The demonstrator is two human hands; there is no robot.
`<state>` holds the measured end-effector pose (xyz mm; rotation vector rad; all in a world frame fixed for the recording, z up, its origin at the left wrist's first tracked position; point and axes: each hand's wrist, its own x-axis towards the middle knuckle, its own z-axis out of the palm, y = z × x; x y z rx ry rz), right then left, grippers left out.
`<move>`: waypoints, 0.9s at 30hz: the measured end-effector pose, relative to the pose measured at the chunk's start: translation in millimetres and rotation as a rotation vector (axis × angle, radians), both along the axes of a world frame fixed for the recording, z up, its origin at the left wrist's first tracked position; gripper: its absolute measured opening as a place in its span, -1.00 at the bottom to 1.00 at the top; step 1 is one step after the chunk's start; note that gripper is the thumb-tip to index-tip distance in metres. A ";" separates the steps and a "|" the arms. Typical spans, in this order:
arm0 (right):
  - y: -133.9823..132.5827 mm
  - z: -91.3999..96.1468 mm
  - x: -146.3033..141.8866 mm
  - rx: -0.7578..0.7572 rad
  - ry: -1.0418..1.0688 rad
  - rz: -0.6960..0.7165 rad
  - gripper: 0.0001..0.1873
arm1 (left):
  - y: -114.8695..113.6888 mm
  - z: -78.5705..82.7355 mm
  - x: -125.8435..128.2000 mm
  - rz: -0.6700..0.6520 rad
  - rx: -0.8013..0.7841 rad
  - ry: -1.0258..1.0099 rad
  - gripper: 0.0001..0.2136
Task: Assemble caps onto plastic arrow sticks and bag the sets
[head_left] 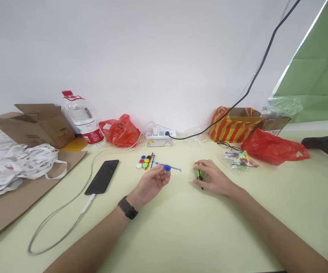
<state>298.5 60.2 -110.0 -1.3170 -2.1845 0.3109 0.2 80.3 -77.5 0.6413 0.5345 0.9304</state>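
My left hand, palm up with a dark watch on the wrist, pinches a blue toy piece, a thin blue rod running through a small blue disc. My right hand rests on the pale yellow table with its fingers curled over a green and black stick piece. Just left of the blue piece lies a small pile of coloured discs and sticks. A clear bag of more coloured sticks lies to the right of my right hand.
A black phone on a white cable lies at left, beside cardboard with white straps. Along the wall stand an open box, a water bottle, red bags, a power strip and a striped bag.
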 end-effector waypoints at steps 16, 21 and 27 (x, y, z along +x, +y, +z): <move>-2.1 14.2 -18.0 -0.362 0.638 0.051 -0.64 | 11.5 -16.4 9.3 0.088 0.147 0.339 -0.76; 3.7 1.1 -12.9 -0.171 0.525 -0.126 -0.67 | 13.4 -23.9 7.9 0.027 0.382 0.602 -0.56; 3.7 -8.1 -11.4 -0.033 0.241 -0.081 -0.65 | 4.9 -29.2 5.1 0.121 0.860 0.960 -0.79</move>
